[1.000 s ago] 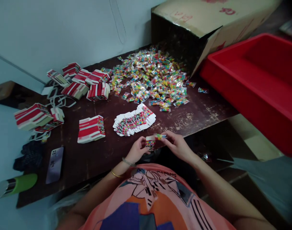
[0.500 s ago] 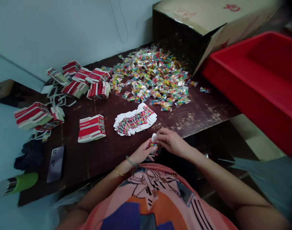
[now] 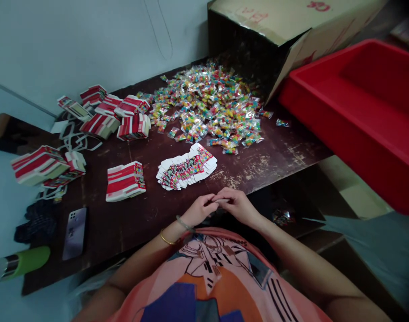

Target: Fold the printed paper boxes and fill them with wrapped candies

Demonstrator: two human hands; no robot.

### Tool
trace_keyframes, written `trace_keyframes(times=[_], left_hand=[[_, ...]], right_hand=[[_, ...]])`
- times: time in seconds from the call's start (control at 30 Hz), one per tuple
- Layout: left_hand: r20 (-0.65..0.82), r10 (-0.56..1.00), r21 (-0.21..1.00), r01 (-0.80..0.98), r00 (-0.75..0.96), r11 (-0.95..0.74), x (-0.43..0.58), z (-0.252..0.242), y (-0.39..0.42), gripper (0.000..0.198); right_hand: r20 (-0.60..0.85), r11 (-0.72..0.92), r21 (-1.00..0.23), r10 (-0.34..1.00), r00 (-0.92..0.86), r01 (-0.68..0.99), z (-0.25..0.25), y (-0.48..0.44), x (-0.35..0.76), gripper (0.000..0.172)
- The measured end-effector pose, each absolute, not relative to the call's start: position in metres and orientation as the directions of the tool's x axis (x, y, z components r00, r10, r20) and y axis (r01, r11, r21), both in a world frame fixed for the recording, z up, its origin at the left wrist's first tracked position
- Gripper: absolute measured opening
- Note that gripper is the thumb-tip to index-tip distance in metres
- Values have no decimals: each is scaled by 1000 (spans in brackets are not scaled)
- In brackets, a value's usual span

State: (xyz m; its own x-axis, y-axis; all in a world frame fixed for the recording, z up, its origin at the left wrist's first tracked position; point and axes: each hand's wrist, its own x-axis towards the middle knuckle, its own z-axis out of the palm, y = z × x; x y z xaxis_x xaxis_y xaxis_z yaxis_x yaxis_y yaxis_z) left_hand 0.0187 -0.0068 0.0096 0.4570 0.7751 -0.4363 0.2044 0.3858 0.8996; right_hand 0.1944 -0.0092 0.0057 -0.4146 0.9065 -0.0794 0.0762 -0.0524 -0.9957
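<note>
My left hand (image 3: pixel 199 209) and my right hand (image 3: pixel 237 205) meet at the table's near edge, fingers curled together around a small carton that is almost wholly hidden between them. Just beyond them lies a fanned row of flat printed cartons (image 3: pixel 187 167). Further back spreads a big heap of small colourful sweet packets (image 3: pixel 211 106). A stack of red-and-white flat cartons (image 3: pixel 125 180) sits to the left of the fan.
More red-and-white carton stacks (image 3: pixel 113 115) and another (image 3: pixel 36 163) lie at the back left. A phone (image 3: pixel 74 232), a green bottle (image 3: pixel 21 262) and dark cloth (image 3: pixel 33 221) are at the near left. An open cardboard box (image 3: pixel 274 31) and a red tray (image 3: pixel 359 103) stand on the right.
A sweet packet and small carton were held apart in view; now both hands have closed together over the carton, and the packet no longer shows.
</note>
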Motion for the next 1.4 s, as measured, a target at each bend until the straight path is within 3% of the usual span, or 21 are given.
trace_keyframes(times=[0.1, 0.2, 0.33, 0.6, 0.8, 0.93, 1.07, 1.17, 1.3, 1.33, 1.4], left_hand=[[-514, 758, 844, 82, 402, 530, 20, 9, -2, 28], [-538, 750, 810, -9, 384, 586, 19, 9, 1, 31], [-454, 718, 798, -118, 527, 591, 13, 8, -4, 40], [-409, 664, 882, 85, 626, 463, 4, 6, -6, 45], [-452, 670, 798, -70, 588, 599, 15, -2, -7, 48], [-448, 635, 735, -146, 629, 662, 35, -2, -15, 53], [-439, 670, 807, -66, 599, 587, 31, 0, -12, 52], [-497, 742, 800, -92, 449, 592, 13, -4, -7, 45], [-569, 763, 742, -208, 307, 637, -3, -10, -4, 42], [-576, 761, 733, -224, 298, 642, -5, -10, -5, 42], [-584, 758, 723, -238, 291, 648, -8, -9, -7, 44]], right_hand=[[54, 119, -984, 913, -404, 137, 13, -9, 197, 24], [70, 128, -980, 936, -346, 149, 17, -9, 195, 27], [68, 107, -982, 969, -237, 154, 14, -5, 191, 20], [-77, -60, -995, 968, -239, 80, -1, -4, 201, 19], [130, 170, -968, 969, -212, 186, -8, -18, 196, 23], [24, 59, -972, 987, -156, 226, 11, -24, 227, 22], [-129, -46, -902, 977, -167, 428, 38, -17, 302, 25], [-63, 88, -820, 968, -241, 566, 35, 2, 320, 24], [81, 328, -793, 892, -444, 514, 3, 45, 243, 23], [122, 361, -775, 891, -437, 519, -5, 57, 215, 26], [177, 386, -707, 908, -380, 592, -18, 79, 162, 50]])
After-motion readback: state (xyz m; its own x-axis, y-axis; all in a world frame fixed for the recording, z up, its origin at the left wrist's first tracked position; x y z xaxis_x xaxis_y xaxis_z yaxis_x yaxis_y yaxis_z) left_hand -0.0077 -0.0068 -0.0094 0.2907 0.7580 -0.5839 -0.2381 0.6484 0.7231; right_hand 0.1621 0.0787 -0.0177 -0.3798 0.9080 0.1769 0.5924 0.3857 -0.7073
